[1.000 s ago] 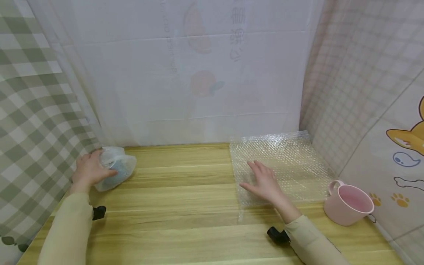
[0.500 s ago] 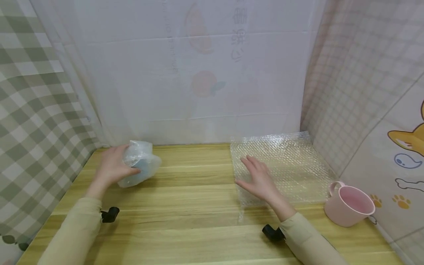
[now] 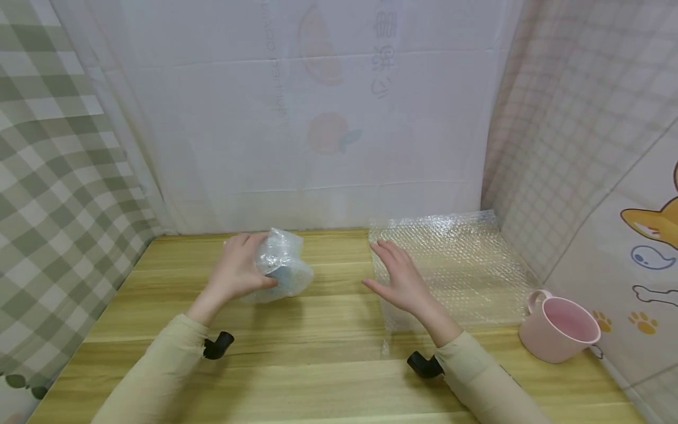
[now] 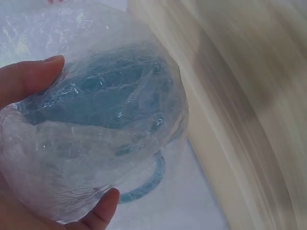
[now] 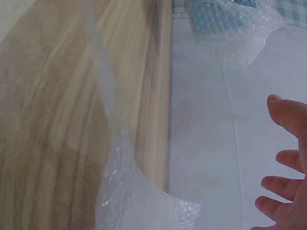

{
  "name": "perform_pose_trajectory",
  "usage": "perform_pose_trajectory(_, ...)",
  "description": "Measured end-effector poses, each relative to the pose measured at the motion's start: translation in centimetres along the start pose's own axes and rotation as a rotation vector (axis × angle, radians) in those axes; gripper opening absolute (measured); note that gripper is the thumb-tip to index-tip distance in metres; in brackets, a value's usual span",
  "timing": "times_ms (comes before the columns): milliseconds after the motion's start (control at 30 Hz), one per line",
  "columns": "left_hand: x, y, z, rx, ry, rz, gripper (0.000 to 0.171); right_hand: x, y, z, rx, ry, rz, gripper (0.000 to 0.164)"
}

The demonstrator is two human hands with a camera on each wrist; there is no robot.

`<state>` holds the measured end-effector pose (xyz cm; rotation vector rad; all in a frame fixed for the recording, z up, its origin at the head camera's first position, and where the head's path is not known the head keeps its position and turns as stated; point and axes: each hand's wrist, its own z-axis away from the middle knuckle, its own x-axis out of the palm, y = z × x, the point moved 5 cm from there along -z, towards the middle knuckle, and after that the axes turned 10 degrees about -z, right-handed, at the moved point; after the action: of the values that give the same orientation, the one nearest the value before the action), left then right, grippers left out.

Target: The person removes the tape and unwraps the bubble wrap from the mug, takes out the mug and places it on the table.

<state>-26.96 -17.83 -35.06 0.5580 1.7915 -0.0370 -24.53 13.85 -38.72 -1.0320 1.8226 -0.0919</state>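
My left hand (image 3: 236, 268) grips a blue mug (image 4: 96, 96) wrapped in bubble wrap, thumb on the near side and fingers round the far side. In the left wrist view its curved blue handle (image 4: 148, 184) shows through the loose end of the wrap. The bundle is held over the left-middle of the table, with a shadow under it. My right hand (image 3: 399, 280) holds nothing; its fingers are spread above the left part of a flat sheet of bubble wrap (image 3: 461, 271). In the right wrist view the wrapped mug (image 5: 218, 21) appears at the top.
A pink mug (image 3: 558, 327) stands at the right of the wooden table (image 3: 296, 377), beside the sheet's near right corner. A white curtain (image 3: 238, 129) hangs behind, with a green checked cloth (image 3: 58, 194) on the left and a printed cloth on the right.
My left hand has carried the wrapped mug rightward from the table's left edge toward the middle. My right hand has shifted slightly left and away from me, still spread.
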Motion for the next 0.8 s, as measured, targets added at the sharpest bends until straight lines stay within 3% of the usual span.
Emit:
perform_pose_trajectory(200, 1.6, 3.5, -0.6, 0.086, -0.014, 0.019, 0.100, -0.3, -0.4, -0.3, 0.014, 0.014, -0.025, 0.077)
perform_pose_trajectory(433, 3.6, 6.6, -1.5, 0.142, -0.066, -0.003, 0.099, -0.6, -0.7, -0.3, 0.032, 0.035, -0.066, 0.076)
perform_pose_trajectory(600, 4.7, 8.5, -1.7, 0.176, -0.087, -0.028, 0.099, -0.6, -0.4, 0.0, 0.046, 0.044, -0.071, 0.073)
perform_pose_trajectory(800, 5.9, 9.6, -1.7, 0.198, -0.098, -0.038, 0.098, -0.7, 0.0, 0.4, 0.067, 0.052, -0.096, 0.071)
